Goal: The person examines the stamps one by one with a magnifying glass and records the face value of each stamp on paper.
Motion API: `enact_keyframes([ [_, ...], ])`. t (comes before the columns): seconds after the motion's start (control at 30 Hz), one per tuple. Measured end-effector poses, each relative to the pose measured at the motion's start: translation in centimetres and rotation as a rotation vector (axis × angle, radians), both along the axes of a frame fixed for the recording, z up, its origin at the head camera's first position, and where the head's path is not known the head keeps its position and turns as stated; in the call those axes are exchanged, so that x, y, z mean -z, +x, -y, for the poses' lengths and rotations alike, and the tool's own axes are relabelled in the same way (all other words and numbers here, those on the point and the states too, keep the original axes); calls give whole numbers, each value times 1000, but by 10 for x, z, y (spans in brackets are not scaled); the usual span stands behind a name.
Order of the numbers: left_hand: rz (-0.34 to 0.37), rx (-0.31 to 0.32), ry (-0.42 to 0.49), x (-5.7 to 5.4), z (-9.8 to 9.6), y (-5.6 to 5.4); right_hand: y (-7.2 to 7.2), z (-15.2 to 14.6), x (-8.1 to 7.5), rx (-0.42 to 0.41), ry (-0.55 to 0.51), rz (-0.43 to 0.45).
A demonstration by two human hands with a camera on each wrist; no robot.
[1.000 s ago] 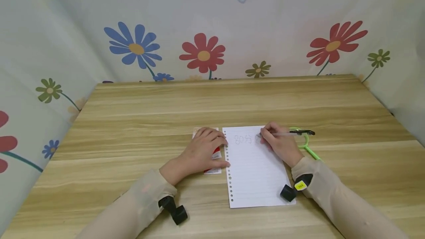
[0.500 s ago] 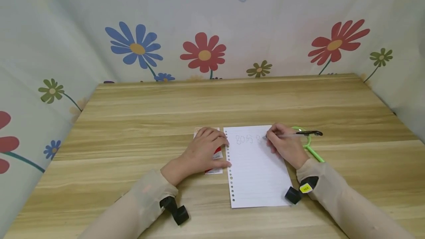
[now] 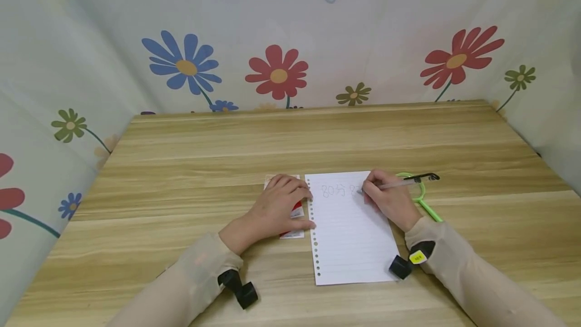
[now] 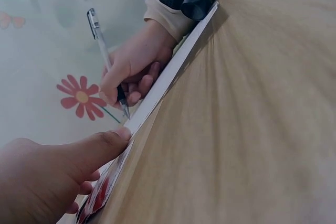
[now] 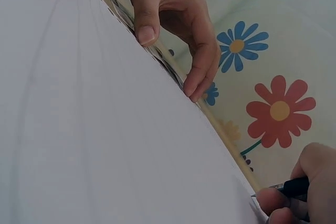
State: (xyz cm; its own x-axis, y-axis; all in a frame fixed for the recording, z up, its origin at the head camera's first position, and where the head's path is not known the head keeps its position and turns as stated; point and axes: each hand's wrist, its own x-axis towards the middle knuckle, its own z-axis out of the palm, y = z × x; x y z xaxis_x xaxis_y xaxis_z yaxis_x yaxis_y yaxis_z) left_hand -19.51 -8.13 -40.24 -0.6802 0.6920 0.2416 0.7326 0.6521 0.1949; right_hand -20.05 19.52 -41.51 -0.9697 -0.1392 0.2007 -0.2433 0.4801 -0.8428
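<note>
A sheet of lined loose-leaf paper, with punched holes down its left side, lies on the table. Handwriting reading "80分", then an 8 and a partly covered mark, runs along its top. The right hand pinches a clear gel pen with a black cap end; its tip meets the paper at the upper right. The left hand rests over red and white cards, mostly hidden under it. Its fingertips and thumb touch the paper's left edge, fingers gently bent.
A bright green ring with a straight handle, resembling a magnifying glass, lies partly behind the right hand. Black cameras sit on both wrists. The wooden table meets a flower-printed curtain at its back and sides.
The right hand has shifted slightly right along the written line, and the pen's rear end now tilts higher. More marks show after "80分". The left hand stays in place.
</note>
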Motion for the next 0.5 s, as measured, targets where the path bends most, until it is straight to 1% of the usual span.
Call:
enact_keyframes([
  [0.1,-2,2,4,-1,0,0,0,0,-1,0,-29,33],
  [0.2,-2,0,2,-1,0,0,1,0,-2,28,-71,60],
  [0.33,3,-2,0,-2,1,1,2,-1,-2,27,-121,77],
  [0.5,1,-2,0,-1,0,1,4,-2,-4,18,-132,85],
])
